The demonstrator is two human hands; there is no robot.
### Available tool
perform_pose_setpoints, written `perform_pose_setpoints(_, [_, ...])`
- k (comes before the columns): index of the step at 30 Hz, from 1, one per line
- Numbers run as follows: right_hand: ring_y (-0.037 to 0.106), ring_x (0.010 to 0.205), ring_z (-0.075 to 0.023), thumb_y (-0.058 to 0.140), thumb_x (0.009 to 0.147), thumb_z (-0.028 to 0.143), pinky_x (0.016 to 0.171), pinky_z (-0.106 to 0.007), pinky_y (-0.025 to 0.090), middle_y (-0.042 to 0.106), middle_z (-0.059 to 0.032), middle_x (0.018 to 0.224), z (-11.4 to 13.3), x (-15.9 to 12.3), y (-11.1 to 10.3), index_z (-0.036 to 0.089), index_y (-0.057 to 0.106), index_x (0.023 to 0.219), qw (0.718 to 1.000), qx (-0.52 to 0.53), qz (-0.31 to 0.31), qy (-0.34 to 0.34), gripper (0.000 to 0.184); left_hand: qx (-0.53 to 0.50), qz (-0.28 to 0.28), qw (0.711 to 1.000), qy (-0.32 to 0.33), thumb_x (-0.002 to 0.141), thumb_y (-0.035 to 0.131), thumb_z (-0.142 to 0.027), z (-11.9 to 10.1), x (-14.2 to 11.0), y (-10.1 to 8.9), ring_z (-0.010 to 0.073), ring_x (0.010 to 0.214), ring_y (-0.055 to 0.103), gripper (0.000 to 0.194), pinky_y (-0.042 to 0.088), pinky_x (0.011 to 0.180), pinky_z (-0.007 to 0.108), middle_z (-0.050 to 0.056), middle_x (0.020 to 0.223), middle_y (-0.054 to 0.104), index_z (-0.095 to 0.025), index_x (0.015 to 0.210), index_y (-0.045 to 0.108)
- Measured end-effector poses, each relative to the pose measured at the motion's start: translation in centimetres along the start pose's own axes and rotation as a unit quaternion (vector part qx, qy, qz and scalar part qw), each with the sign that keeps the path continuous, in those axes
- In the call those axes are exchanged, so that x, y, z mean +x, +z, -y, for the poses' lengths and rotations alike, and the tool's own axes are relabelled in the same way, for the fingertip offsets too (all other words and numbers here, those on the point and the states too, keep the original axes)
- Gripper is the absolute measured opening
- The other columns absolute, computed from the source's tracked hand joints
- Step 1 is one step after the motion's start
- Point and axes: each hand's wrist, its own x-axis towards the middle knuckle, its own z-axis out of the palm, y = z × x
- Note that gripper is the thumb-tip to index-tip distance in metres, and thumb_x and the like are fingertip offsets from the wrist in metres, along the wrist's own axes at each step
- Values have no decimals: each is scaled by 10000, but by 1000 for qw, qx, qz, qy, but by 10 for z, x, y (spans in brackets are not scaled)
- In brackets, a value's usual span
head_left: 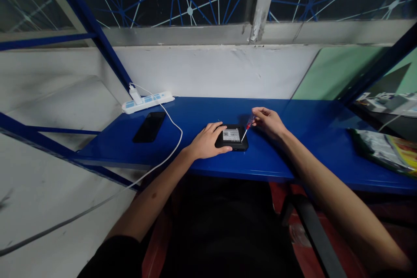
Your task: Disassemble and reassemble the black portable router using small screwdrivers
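A flat black box-shaped device [243, 146] with a white printed label lies on the blue table; its exact kind I cannot tell. My left hand [207, 141] grips it from the left, fingers over the far edge and thumb along the near edge. My right hand [267, 120] is closed on the handle of a screwdriver [248, 127], clear with a red part. The screwdriver leans to the right, and its metal tip meets the device's top face near the right end of the label.
On the blue table [202, 110], a black phone [149, 127] lies at the left. Behind it is a white power strip [149, 102] with a charger and a white cable [177, 128] running off the front edge. A shiny packet [384, 150] lies at the right.
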Motion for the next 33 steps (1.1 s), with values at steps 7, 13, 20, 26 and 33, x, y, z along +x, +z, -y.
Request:
perform_pose_setpoints(7, [610,574,-103,889,608,473,538,-256,577,648,30,685,0,3,-5,205,703,862,999,14,-22,-46,414,6,-5,1000,5,848,544,-719,1,0,1,361,1404,348,819,375,1125,551,122,1550,372,-212,1471,385])
perform_pose_setpoints(13, [660,620,-112,887,574,515,678,-299,621,656,50,713,-6,10,-6,221,652,868,991,35,-76,-103,478,20,-13,1000,-14,821,548,-749,0,-1,2,395,1407,351,884,372,1113,580,151,1556,365,-191,1483,367])
perform_pose_setpoints(20, [693,694,-141,889,579,497,806,-368,617,638,58,723,-20,13,11,228,624,853,988,19,-78,-133,467,52,-65,996,-24,830,550,-746,-1,-7,8,401,1365,408,890,391,1083,588,194,1504,430,-147,1467,385])
perform_pose_setpoints(26, [673,669,-146,874,612,472,765,-353,605,615,48,719,-28,16,19,225,628,864,989,-11,-65,-132,431,66,-76,985,138,903,581,-636,-21,-10,10,326,1412,375,657,261,1205,503,130,1505,443,-193,1382,502])
perform_pose_setpoints(33, [678,678,-155,871,602,492,772,-362,600,624,45,708,-30,16,23,223,625,848,991,-21,-53,-122,440,91,-53,979,176,914,576,-634,-37,-6,12,308,1410,377,632,297,1182,497,120,1480,472,-228,1396,525])
